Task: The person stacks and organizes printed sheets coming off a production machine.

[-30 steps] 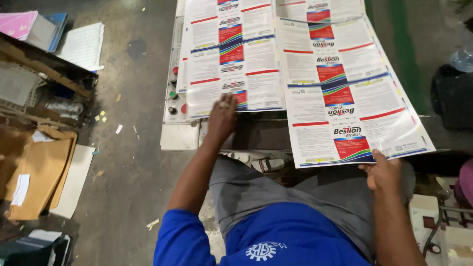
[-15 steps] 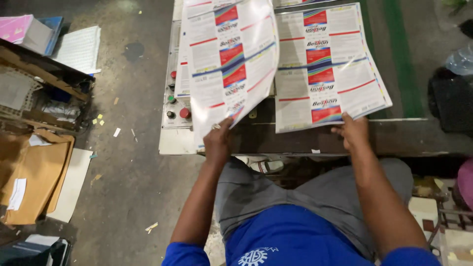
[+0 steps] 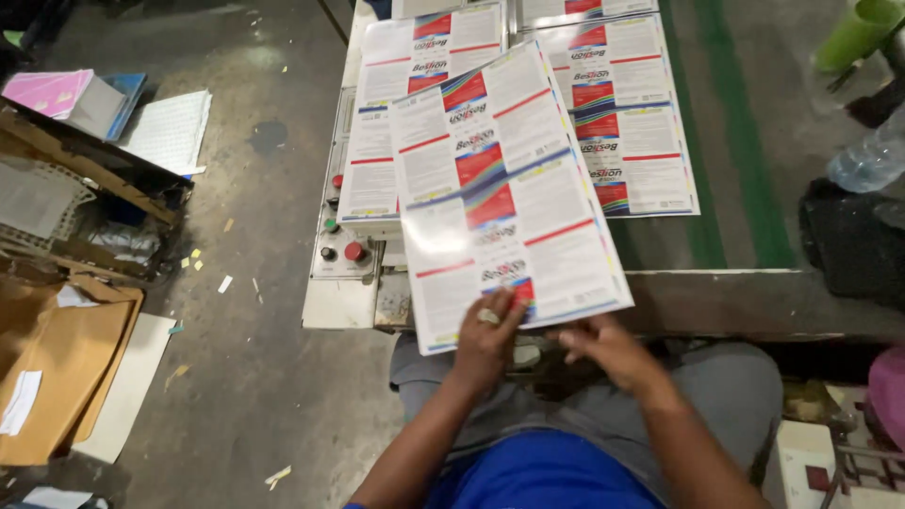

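Clutter around the work surface (image 3: 754,292), on the floor and off to the sides.

At the surface's near left corner sits a pale control panel (image 3: 344,253) with a red button (image 3: 353,251) and darker ones beside it. On the concrete floor (image 3: 255,377), brown cardboard sheets (image 3: 57,363) lie at the left, with a pink pad (image 3: 45,92) and a white stack of paper (image 3: 172,130) farther back. At the right stand a green cup (image 3: 856,33), a clear plastic bottle (image 3: 867,158) and a black bag (image 3: 853,240).
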